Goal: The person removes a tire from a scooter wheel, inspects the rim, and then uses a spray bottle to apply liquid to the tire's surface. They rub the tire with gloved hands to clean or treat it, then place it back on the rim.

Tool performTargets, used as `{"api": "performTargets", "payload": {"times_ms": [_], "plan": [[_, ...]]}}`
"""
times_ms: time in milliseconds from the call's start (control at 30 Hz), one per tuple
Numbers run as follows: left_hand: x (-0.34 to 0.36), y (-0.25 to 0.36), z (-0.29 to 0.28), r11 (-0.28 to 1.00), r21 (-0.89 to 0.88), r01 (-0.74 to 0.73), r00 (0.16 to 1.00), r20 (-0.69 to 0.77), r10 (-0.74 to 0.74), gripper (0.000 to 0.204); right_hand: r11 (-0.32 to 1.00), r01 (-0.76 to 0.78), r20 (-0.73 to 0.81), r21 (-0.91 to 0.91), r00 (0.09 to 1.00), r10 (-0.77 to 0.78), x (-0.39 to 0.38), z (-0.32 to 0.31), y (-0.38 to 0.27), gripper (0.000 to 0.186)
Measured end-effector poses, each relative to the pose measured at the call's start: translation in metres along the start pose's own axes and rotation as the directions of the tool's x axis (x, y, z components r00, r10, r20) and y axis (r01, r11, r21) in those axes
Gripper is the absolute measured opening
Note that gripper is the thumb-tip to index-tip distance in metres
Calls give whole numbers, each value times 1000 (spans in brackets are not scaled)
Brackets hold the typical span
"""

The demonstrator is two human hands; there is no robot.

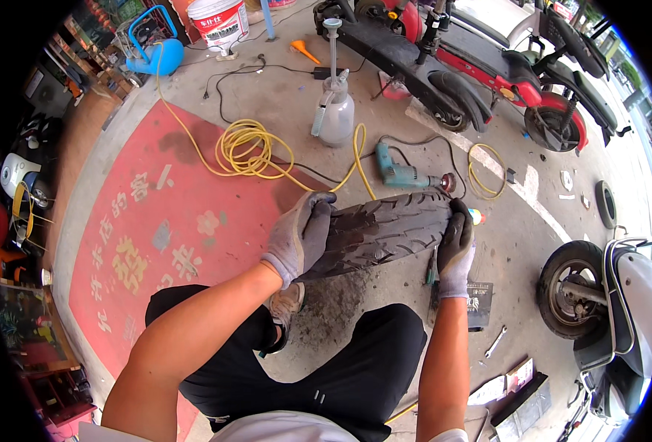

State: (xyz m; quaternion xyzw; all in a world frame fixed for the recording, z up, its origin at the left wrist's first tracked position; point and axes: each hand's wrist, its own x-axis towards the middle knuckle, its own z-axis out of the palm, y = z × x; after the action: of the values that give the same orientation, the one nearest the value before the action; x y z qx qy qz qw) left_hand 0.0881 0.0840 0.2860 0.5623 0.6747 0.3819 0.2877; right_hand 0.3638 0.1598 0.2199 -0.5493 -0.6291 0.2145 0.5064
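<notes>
In the head view, I see the person bent over black trousers (296,379), both gloved hands reaching forward to a worn black tyre (385,230) held in front of the knees. The left hand (302,232) is clasped round the tyre's left end with the thumb folded over the top, and the right hand (457,247) grasps the opposite end, so the whole visible stretch of tread lies between the two grips. Its long axis runs from left to right across the body, the right end angled a little farther from the person, and the grooved tread faces up towards the head. Near the left glove the tread shows a smoother, darker patch; whether the tyre's underside touches the floor, I can't tell. Just beside the right wrist sits a flat dark box (479,308) with pale print too small to make out, and a spanner (496,342) lies nearer the person, off to the right. To the left spreads a red floor area (237,243) bearing large white and yellow characters and a flower shape. Just past the tyre rests a teal drill (407,173), with a coiled yellow hose (248,151) to its left and a spray bottle (335,119) standing beyond. Farthest off are a red scooter (480,70), a blue compressor (160,57) and a white bucket (219,26) wearing a red, lettered label.
</notes>
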Motion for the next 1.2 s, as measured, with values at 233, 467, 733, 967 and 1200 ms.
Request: {"api": "performTargets", "payload": {"times_ms": [233,467,733,967,1200], "plan": [[14,-5,8,974,-228,-6,1000,-9,4,23,991,-133,19,6,991,133,1,-10,13,35],[34,3,5,690,-673,267,961,138,-238,45,987,-65,53,-144,996,73,5,-20,34,38],[42,13,18,783,-604,146,988,122,-91,51,973,-217,37,-76,975,220,9,-27,42,42],[65,4,40,959,-218,-181,983,-1,186,29,926,-206,11,-315,975,221,23,-26,33,30],[121,-17,8,948,-319,-1,998,64,23,31,920,-281,30,-271,953,300,67,1,17,43]]}}
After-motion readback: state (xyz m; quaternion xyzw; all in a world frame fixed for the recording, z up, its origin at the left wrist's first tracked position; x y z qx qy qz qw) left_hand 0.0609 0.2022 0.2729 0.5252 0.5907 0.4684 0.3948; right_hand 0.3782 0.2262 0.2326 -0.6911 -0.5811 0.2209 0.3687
